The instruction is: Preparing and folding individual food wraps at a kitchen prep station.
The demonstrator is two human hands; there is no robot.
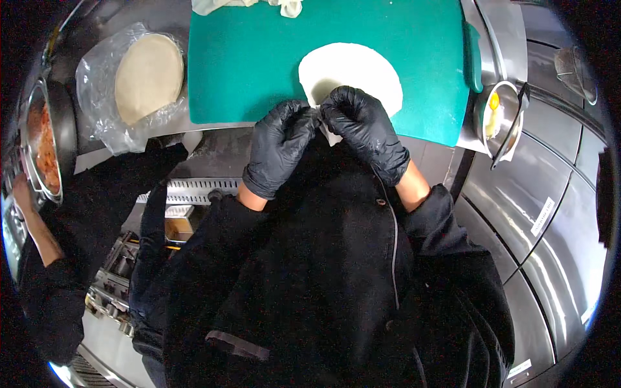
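My left hand [284,140] and my right hand [361,121], both in black gloves, meet at the near edge of a thin white round sheet [361,68] that looks like dough. The fingertips of both pinch that edge, which is lifted and curled over a shadow. A small pointed flap of the sheet hangs below my right hand. Most of the sheet lies on a green cutting board [242,63], near its front edge. My gloves hide the exact spot where the fingers grip.
To the left, a pale dough disc [150,77] lies on crumpled clear plastic wrap [97,82]. A person's hand [23,191] is by a pan of reddish-brown food [46,150]. On the right stands a metal bowl [480,114] with egg yolk [494,101] and a black-handled utensil [512,126].
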